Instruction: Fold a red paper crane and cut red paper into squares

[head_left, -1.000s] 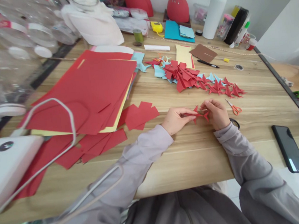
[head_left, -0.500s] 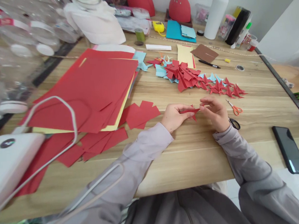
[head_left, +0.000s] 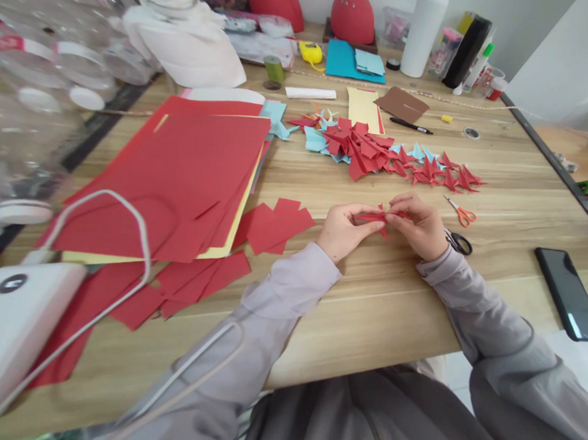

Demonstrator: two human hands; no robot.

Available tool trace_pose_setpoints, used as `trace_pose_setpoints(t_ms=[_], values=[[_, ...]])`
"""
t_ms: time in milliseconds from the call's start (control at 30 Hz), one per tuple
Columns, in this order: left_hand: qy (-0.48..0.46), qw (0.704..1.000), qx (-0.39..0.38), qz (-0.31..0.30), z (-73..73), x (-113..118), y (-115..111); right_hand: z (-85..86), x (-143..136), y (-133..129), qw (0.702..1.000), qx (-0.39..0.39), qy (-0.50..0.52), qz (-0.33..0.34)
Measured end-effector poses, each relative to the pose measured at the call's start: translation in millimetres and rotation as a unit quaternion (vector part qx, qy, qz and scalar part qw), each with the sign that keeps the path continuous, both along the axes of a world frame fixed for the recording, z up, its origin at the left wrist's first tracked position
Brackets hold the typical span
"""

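Note:
A small folded red paper piece (head_left: 382,216) is held between both hands above the wooden table (head_left: 360,322). My left hand (head_left: 345,230) pinches its left side between thumb and fingers. On its right side, my right hand (head_left: 418,224) pinches it with thumb and forefinger, and the fingertips of both hands nearly meet. Narrow points of the paper stick out above and below the fingers. Beyond the hands lies a pile of folded red pieces (head_left: 359,143) with light blue ones among them.
Large red sheets (head_left: 186,167) and small red squares (head_left: 279,225) lie left. Orange scissors (head_left: 466,217) and black-handled scissors (head_left: 461,243) lie right of my right hand, a phone (head_left: 570,293) farther right. A white cable (head_left: 144,236) loops over the sheets from a white device (head_left: 35,315).
My right hand has moved slightly left and its thumb and forefinger have closed on the right part of the red paper. My left hand has stayed nearly still.

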State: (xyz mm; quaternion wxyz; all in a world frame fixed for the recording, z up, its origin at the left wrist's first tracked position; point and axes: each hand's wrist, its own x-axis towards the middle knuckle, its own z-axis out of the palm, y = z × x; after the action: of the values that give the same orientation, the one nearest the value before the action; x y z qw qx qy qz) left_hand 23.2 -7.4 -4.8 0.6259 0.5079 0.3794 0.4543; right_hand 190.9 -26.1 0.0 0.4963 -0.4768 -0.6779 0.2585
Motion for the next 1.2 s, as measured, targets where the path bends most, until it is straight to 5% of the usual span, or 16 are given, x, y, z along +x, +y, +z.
trace_pose_setpoints(t_ms=[433, 733, 1033, 1200], values=[[0.014, 1.000, 0.008, -0.004, 0.8, 0.0, -1.2, 2.2, -0.5, -0.8, 0.994, 0.061, -0.085, -0.022], [-0.063, 0.997, -0.046, -0.026, -2.0, -0.1, -0.2, 6.4, -1.7, -3.6, 0.984, 0.121, -0.114, -0.063], [-0.107, 0.994, -0.017, 0.029, -0.8, -0.9, 0.6, 5.4, -0.6, -2.7, 0.985, 0.127, -0.095, -0.070], [-0.034, 0.998, 0.019, 0.051, 1.0, -0.2, -0.8, 6.2, -2.3, -3.4, 0.984, 0.125, -0.107, -0.062]])
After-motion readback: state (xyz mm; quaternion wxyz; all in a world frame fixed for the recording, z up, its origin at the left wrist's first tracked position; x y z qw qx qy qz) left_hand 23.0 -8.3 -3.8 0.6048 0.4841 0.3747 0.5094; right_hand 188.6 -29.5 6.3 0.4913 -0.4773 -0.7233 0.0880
